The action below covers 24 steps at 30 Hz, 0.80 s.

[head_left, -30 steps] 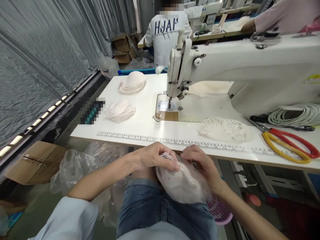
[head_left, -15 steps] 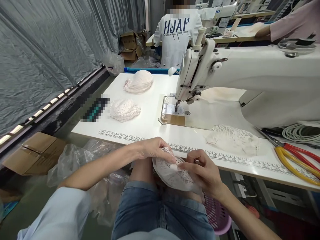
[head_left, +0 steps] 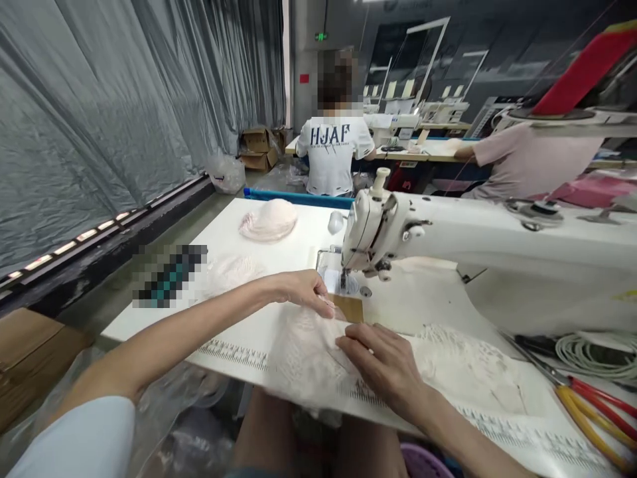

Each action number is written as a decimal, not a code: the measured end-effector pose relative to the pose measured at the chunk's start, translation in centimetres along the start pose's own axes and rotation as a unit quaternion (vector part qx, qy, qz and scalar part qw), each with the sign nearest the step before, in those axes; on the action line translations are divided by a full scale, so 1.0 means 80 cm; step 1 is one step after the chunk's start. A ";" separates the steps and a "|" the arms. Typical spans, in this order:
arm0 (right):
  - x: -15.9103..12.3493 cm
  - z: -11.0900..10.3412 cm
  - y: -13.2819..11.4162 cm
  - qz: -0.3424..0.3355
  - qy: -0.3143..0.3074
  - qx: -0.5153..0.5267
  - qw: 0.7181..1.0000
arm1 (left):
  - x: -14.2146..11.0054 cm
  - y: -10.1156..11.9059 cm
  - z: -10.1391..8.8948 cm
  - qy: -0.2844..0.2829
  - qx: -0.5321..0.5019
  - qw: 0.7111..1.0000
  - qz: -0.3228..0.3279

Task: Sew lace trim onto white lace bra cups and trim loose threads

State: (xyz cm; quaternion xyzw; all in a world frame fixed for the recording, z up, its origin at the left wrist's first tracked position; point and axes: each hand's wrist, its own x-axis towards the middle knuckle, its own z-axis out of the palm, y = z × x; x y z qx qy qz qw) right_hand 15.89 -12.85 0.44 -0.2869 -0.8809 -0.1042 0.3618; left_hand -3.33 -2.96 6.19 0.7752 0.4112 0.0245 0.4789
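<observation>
A pale pink lace piece (head_left: 303,348), smeared by motion, hangs from both my hands over the table's front edge. My left hand (head_left: 306,292) pinches its upper edge, close to the sewing machine's (head_left: 358,229) needle plate. My right hand (head_left: 381,358) is closed on the same lace, a little nearer to me and to the right. The needle area (head_left: 344,279) lies just beyond my fingers. To the right of my right hand, another cream lace piece (head_left: 468,368) lies flat on the table.
A pale cup-shaped piece (head_left: 271,220) and a lace piece (head_left: 233,273) lie on the table's left side. Scissors (head_left: 587,405) with yellow and red handles and a coiled cable (head_left: 592,355) are at the right. Two co-workers sit ahead, one in a white shirt (head_left: 331,156).
My hands have brought the lace from above my lap up over the table, towards the needle plate. The camera view has tilted upward.
</observation>
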 end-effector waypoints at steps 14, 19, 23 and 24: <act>0.000 0.037 0.034 0.113 -0.073 -0.017 0.991 | 0.028 -0.036 0.054 0.276 0.362 0.870 0.188; 0.002 0.031 0.034 0.092 -0.087 -0.050 0.991 | 0.020 -0.038 0.056 0.210 0.397 0.871 0.200; 0.004 0.030 0.039 0.069 -0.102 -0.088 0.989 | 0.034 -0.042 0.038 0.178 0.394 0.874 0.223; 0.004 0.030 0.041 0.067 -0.106 -0.097 0.987 | 0.038 -0.043 0.033 0.172 0.391 0.874 0.231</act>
